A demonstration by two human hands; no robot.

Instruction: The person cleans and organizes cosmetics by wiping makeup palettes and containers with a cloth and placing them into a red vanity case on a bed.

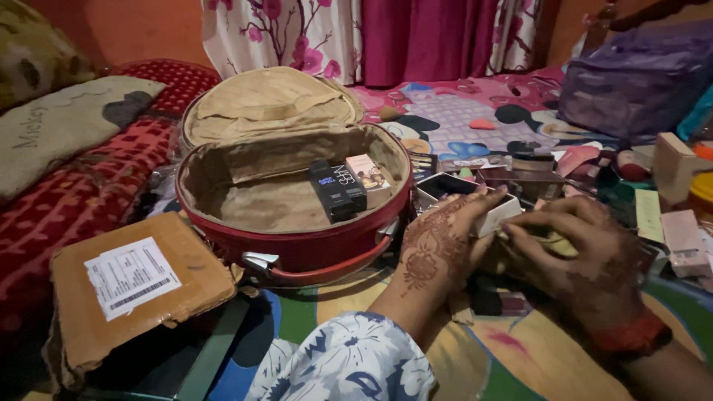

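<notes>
A round red vanity case (312, 249) stands open on the bed, its tan lining showing and its lid tipped back. Inside lean two small black boxes (336, 190) and a pale pink box (369, 173). To its right, my left hand (440, 241), patterned with henna, grips a small white-sided box (499, 215) with a dark open top. My right hand (587, 252), wearing a red bangle at the wrist, curls over a small item just beside that box; what it holds is hidden by the fingers.
A brown cardboard parcel (134, 286) with a white label lies at the front left. Several cosmetics boxes and tubes (653, 200) are scattered at the right. A purple bag (639, 78) sits at the back right. Pillows (67, 122) line the left.
</notes>
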